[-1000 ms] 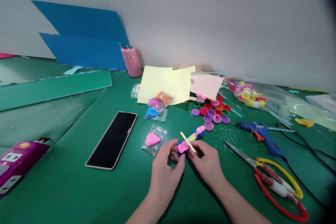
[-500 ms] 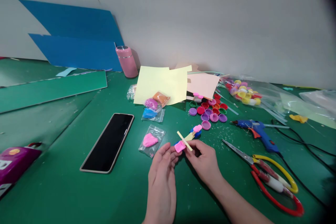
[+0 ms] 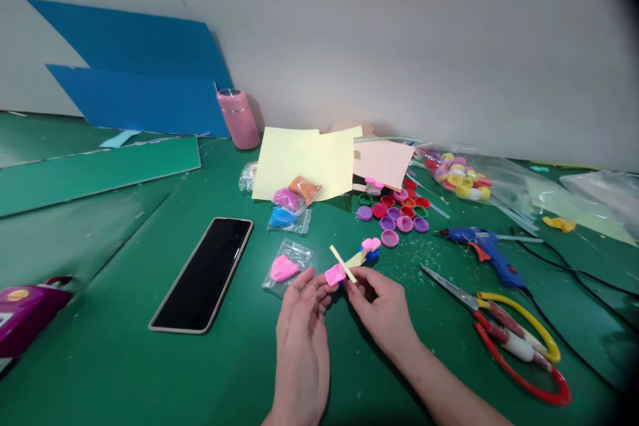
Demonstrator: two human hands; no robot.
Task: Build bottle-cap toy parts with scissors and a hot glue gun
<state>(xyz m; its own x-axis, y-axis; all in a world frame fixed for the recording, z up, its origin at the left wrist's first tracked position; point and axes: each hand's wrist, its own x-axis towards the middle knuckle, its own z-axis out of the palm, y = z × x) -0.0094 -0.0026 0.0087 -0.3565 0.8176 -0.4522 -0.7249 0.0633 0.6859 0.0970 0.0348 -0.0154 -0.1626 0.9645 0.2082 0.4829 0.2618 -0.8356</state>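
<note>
Between my hands is a small craft piece (image 3: 356,259) made of pale yellow strips, one crossing the other. A flat pink clay pad (image 3: 335,274) is on its near end, with pink lumps and a blue part at its far end. My left hand (image 3: 302,329) supports the near end with its fingertips by the pink pad. My right hand (image 3: 382,306) pinches it from the right, close to the crossing strip; the fingertips are partly hidden. Just left of the craft piece lies a clear bag with pink clay (image 3: 284,268).
A phone (image 3: 204,273) lies at left. Coloured bottle caps (image 3: 390,237) are spread beyond my right hand. Scissors (image 3: 456,289) and a blue glue gun (image 3: 484,249) with a black cord lie at right. A pink bottle (image 3: 239,121) stands by yellow paper (image 3: 307,156).
The whole view has shifted slightly. My hands still hold the craft piece, which is turned a little, with its pink pad tilted more toward my left fingers.
</note>
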